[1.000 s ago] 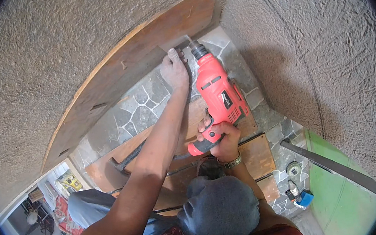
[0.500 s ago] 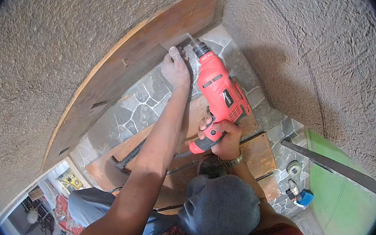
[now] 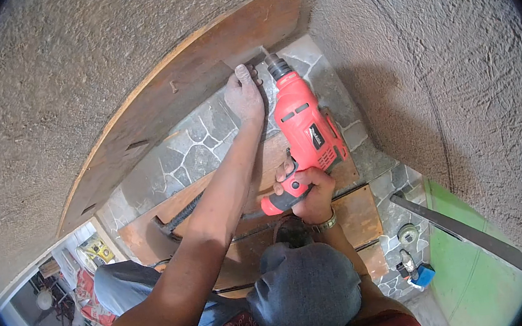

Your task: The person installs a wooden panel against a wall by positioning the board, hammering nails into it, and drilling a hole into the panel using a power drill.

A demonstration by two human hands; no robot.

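Observation:
My right hand (image 3: 313, 192) is wrapped round the handle of a red and black power drill (image 3: 303, 120), fingers at its trigger. The drill's bit (image 3: 265, 52) points away from me and reaches the wall by the lower edge of a wooden board (image 3: 217, 50). To the left of the chuck, my dusty left hand (image 3: 244, 96) is against the wall just under the board. Its thumb points up and its fingers curl in; what they hold, if anything, is hidden. A nail (image 3: 173, 86) sticks out of the board.
Below my arms, a hammer (image 3: 181, 217) lies on wooden planks (image 3: 359, 216) over a stone-patterned floor (image 3: 200, 160). A rough cement wall (image 3: 448, 67) rises at right. A dark bar (image 3: 462, 231) slants near a green wall (image 3: 475, 268). A yellow tool (image 3: 96, 250) is at lower left.
The rear of the drill and my right hand have shifted very slightly down and left. My left hand stays in place.

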